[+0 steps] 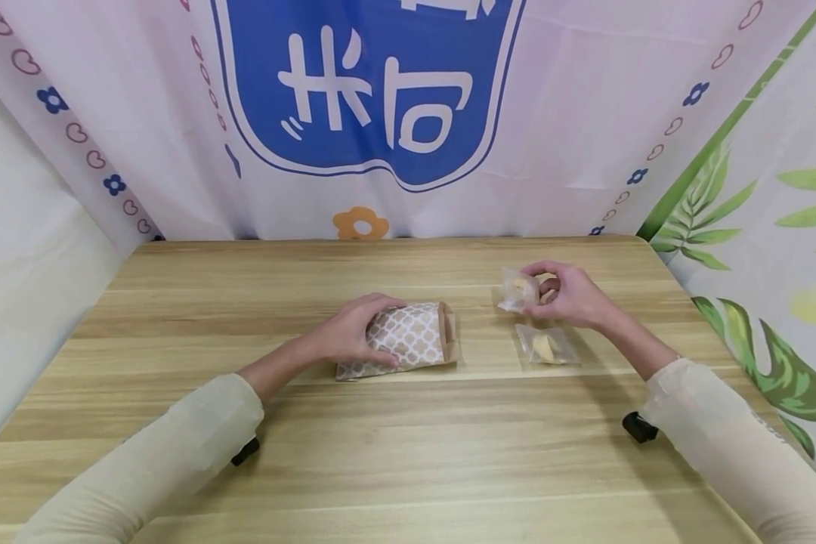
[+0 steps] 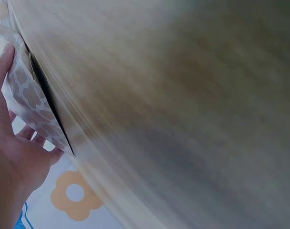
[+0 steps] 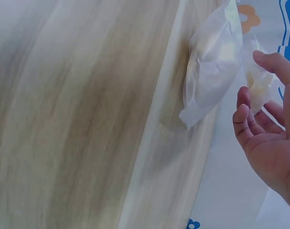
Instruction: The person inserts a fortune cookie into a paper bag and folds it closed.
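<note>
My left hand (image 1: 350,330) grips a paper bag (image 1: 413,332) with a white-and-tan lattice print. The bag lies on its side on the table, its open brown mouth facing right. Thumb and fingers span the bag's two sides, as the left wrist view also shows. To the right, my right hand (image 1: 571,296) pinches a clear packet (image 1: 514,293) holding a small folded yellowish piece that looks like a fortune cookie. A second wrapped fortune cookie (image 1: 546,347) lies flat on the table just below that hand; its wrapper (image 3: 214,62) looms close in the right wrist view.
The wood-grain table (image 1: 408,453) ends at a back edge against a hanging curtain (image 1: 557,136) with a blue emblem. A leaf-print sheet (image 1: 775,302) hangs along the right side. Dark wrist straps (image 1: 639,428) show beneath the sleeves.
</note>
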### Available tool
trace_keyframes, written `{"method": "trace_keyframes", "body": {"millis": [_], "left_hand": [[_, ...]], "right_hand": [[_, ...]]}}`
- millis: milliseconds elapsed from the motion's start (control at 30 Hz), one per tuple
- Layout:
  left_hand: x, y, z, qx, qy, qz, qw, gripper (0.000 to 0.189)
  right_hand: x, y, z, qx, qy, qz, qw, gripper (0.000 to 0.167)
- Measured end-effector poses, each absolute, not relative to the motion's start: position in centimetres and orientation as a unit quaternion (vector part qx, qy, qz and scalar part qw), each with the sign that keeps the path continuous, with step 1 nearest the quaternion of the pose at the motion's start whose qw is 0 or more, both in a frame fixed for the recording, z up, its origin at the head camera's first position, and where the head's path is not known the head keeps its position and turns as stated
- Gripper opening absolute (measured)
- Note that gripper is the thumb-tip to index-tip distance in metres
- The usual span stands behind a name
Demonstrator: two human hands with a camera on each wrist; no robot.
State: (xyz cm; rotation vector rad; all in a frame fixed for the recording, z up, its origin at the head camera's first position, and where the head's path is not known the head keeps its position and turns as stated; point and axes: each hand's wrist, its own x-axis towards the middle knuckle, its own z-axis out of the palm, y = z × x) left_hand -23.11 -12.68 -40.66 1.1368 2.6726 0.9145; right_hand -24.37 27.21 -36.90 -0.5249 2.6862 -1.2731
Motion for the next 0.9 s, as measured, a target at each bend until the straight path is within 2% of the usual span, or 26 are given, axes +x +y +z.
{"method": "trace_keyframes", "body": {"millis": [600,900], "left_hand": [[-22.9,-12.7,-40.3,0.377,0.874,0.303,0.047,0.095],[-23.1,-12.7,-40.4,0.379,0.874,0.3,0.046,0.095]], "right_hand": [[-23.7,25.7,-36.5,-0.189,0.873,-0.44,0.092,0.062],[-23.6,25.1,-36.8,-0.215,0.872,-0.433,0.08,0.059]]}}
